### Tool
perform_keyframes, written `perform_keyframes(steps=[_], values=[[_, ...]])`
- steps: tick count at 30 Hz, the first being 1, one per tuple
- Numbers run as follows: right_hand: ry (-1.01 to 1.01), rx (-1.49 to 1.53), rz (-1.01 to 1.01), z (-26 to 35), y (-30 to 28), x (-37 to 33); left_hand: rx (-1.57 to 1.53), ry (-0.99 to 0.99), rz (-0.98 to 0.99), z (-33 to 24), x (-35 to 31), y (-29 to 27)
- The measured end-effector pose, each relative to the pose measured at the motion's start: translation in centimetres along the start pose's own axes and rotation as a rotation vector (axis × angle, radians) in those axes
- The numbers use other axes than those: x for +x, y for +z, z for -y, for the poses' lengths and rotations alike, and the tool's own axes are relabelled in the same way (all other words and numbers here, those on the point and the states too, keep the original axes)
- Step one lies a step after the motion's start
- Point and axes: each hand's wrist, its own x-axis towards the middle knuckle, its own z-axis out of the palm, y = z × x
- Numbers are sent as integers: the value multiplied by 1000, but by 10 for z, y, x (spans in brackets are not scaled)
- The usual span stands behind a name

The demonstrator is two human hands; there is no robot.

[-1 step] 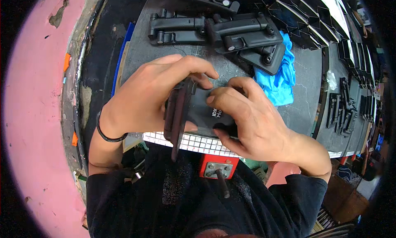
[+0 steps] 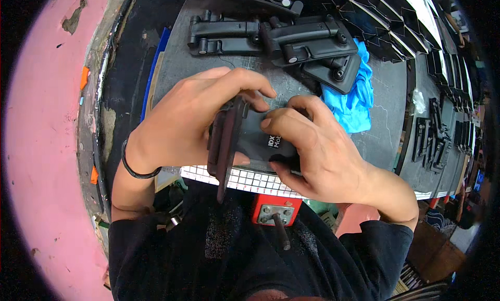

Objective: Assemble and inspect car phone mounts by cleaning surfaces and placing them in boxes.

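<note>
Currently clamps a black printed piece (image 2: 253,143) between left hand (image 2: 187,121) and right hand (image 2: 325,152). Has black folding stands (image 2: 308,39) beyond the grip, a blue cloth (image 2: 357,108) beyond to the right, and a gridded strip (image 2: 250,181) nearer the body.

The held part (image 2: 252,138) is black, the gridded strip (image 2: 251,181) white.
</note>
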Motion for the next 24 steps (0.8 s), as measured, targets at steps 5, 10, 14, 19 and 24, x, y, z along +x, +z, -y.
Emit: perform_keyframes(steps=[5,10,14,19,24], values=[[-110,55,-104,-13,7,-2,-67,-10,-3,5,1,1],[-99,42,-118,-10,8,-3,-63,-17,-19,3,-1,2],[-56,65,-55,-11,4,-4,-79,-12,-13,5,-2,4],[-46,48,-119,-14,-8,5,-44,-6,8,4,-1,0],[-36,-152,-29,-20,-12,20,-85,-35,1,7,-3,2]])
